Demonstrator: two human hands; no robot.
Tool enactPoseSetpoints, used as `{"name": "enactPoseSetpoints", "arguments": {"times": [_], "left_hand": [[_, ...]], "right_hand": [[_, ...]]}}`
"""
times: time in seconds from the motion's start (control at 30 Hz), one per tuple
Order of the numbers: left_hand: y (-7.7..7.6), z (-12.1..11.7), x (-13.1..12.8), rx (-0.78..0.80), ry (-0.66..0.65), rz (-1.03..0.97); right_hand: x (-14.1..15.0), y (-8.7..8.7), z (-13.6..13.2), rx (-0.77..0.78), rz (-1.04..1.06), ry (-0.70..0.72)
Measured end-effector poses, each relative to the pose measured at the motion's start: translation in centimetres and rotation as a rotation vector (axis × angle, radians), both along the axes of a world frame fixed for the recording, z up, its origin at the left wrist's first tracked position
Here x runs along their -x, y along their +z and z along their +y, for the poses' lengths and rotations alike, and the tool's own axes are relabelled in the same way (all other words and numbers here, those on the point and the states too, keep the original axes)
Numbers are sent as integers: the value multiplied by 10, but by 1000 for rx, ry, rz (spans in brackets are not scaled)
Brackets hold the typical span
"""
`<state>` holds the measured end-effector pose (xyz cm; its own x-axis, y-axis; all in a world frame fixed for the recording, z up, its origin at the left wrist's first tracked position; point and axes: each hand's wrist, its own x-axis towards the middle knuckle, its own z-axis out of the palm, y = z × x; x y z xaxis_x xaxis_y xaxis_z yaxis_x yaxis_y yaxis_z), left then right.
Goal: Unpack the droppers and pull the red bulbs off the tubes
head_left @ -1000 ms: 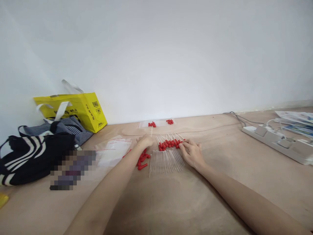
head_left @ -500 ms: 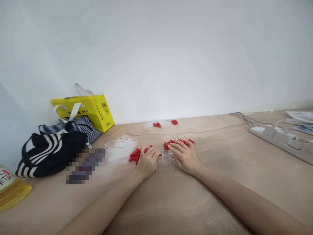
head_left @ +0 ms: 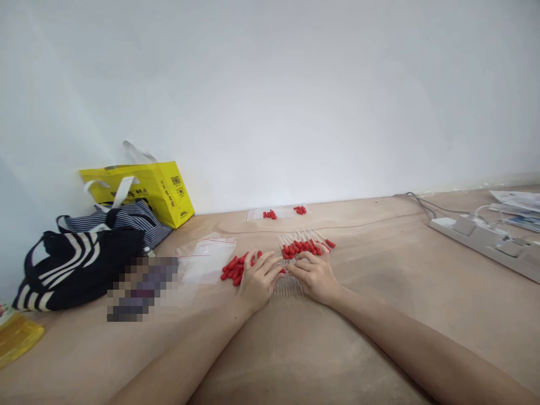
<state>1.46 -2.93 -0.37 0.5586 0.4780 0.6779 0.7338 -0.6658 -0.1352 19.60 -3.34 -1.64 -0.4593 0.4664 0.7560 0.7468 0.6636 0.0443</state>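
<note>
My left hand [head_left: 260,281] is closed in a pinch on a small red handle [head_left: 282,271], whose end shows at the fingertips. Facing it, my right hand [head_left: 315,278] pinches a thin rod, now mostly hidden between the hands. Under and between them lies a row of thin pale rods [head_left: 289,287]. Beside my left hand is a heap of loose red handles [head_left: 231,272]. Just beyond my right fingers, several red-handled rods [head_left: 301,248] lie fanned out, their thin ends pointing away from me.
Clear plastic bags [head_left: 206,261] lie left of the heap. A flat bag [head_left: 287,213] with red-ended pieces lies near the wall. At left are a yellow bag [head_left: 175,197], a black striped bag [head_left: 80,264] and a bottle [head_left: 21,337]. A power strip [head_left: 485,242] sits at right.
My hands have come closer together, and the rod that showed between them is now mostly covered. My right fingers have drawn back from the red-handled rods, showing more of them. The view has shifted slightly.
</note>
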Motion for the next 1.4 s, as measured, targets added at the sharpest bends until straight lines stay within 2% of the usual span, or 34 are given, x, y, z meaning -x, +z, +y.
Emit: {"name": "enactPoseSetpoints", "arguments": {"times": [0.2,0.53,0.7,0.9,1.07,1.23,1.4], "left_hand": [[6,-6,4,102,45,61],[5,-7,6,71,18,42],[10,-2,26,50,107,-147],[17,14,43,231,201,-343],[15,24,54,336,327,-349],[14,25,58,422,409,-345],[14,23,55,478,418,-335]], "right_hand": [[-4,2,-3,-6,-50,29],[-9,7,-5,-15,-21,45],[-30,6,7,95,134,-120],[-38,-9,23,314,196,-116],[-33,-18,25,307,188,-124],[-28,-19,22,343,206,-118],[-21,-15,14,360,187,-108]]}}
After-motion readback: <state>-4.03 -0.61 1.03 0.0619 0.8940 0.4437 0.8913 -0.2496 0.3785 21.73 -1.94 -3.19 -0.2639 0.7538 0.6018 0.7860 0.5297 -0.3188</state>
